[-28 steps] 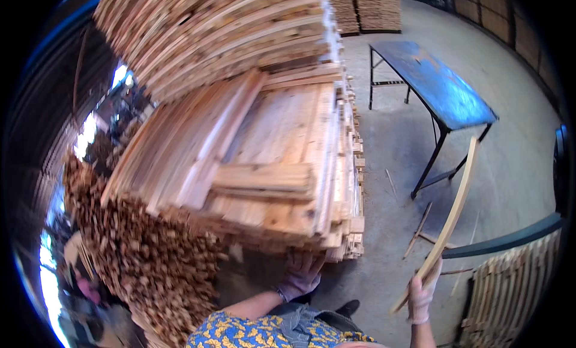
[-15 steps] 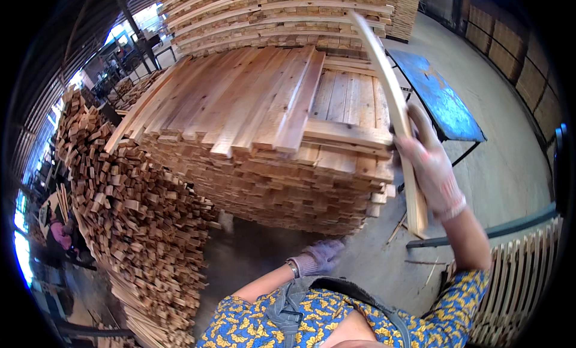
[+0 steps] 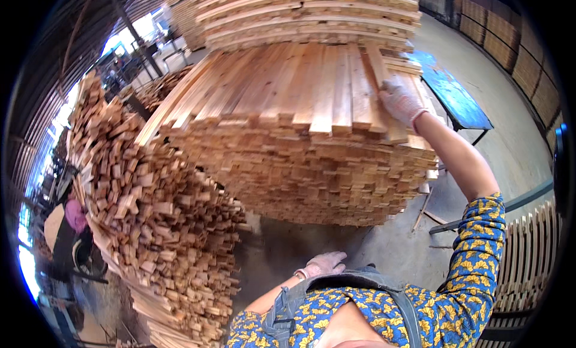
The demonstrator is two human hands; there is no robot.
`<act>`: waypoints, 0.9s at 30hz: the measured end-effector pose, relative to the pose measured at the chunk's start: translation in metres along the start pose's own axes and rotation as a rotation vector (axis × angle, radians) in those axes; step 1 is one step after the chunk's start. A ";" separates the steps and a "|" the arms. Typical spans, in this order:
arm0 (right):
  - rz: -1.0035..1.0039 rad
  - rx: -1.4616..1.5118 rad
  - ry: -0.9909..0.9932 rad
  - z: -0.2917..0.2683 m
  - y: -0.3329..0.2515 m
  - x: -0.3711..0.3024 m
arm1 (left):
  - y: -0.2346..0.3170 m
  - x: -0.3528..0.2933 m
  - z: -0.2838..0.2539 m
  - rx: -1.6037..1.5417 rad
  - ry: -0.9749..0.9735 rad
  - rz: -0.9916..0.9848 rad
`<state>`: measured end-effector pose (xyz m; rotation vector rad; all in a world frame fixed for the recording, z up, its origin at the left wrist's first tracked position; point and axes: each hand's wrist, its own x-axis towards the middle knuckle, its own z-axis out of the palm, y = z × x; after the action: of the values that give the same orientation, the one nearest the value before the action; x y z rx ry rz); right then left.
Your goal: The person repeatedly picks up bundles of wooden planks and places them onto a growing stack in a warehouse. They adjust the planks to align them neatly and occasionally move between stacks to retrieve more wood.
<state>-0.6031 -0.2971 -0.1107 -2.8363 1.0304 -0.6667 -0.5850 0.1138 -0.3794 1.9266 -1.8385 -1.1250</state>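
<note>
My right hand (image 3: pixel 402 102), in a pale work glove, grips a wooden board (image 3: pixel 377 64) near the right end of the stack's top layer. That board lies lengthwise beside a row of similar planks (image 3: pixel 294 84), its near end sticking out past the hand. My left hand (image 3: pixel 324 264), also gloved, hangs low in front of my body, fingers stretched out and holding nothing. Below the top row, the stack (image 3: pixel 300 174) shows the cut ends of many tightly layered boards.
A heap of loose wood pieces (image 3: pixel 150 216) rises on the left. Behind the stack stands a taller pile of layered boards (image 3: pixel 306 18). A blue-topped table (image 3: pixel 456 96) is at the right, with a slatted wooden stack (image 3: pixel 528 258) nearer me. Another person (image 3: pixel 76 216) is at far left.
My right hand has lowered the board from a raised, tilted position onto the top layer's right side. The view has shifted slightly. My left hand stays low and free.
</note>
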 end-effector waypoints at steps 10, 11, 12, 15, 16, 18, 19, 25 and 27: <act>0.121 0.203 0.066 0.010 0.003 0.032 | 0.032 -0.073 0.006 -0.351 0.314 -0.577; 0.137 0.179 0.028 -0.009 -0.053 0.017 | 0.029 -0.081 0.018 -0.424 0.374 -0.685; 0.198 0.514 -0.041 0.028 0.005 0.041 | 0.049 -0.073 0.005 -0.427 0.339 -0.656; -0.041 0.664 -0.212 0.076 -0.070 0.046 | 0.036 -0.085 0.044 -0.530 0.372 -0.717; -0.066 0.548 -0.114 0.039 -0.031 0.046 | 0.019 -0.056 0.064 -0.451 0.318 -0.496; -0.135 0.504 -0.089 0.050 -0.009 0.060 | 0.006 -0.040 0.091 -0.387 0.389 -0.326; -0.142 0.475 -0.089 0.055 0.003 0.068 | 0.015 -0.042 0.087 -0.367 0.366 -0.392; -0.143 0.415 -0.075 0.084 0.041 0.103 | 0.060 -0.072 0.106 -0.481 0.590 -0.583; -0.149 0.384 -0.076 0.076 0.039 0.104 | 0.066 -0.083 0.118 -0.532 0.657 -0.654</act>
<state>-0.5237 -0.3994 -0.1470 -2.5913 0.6052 -0.6765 -0.7048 0.2173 -0.3857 2.2117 -0.5173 -0.8384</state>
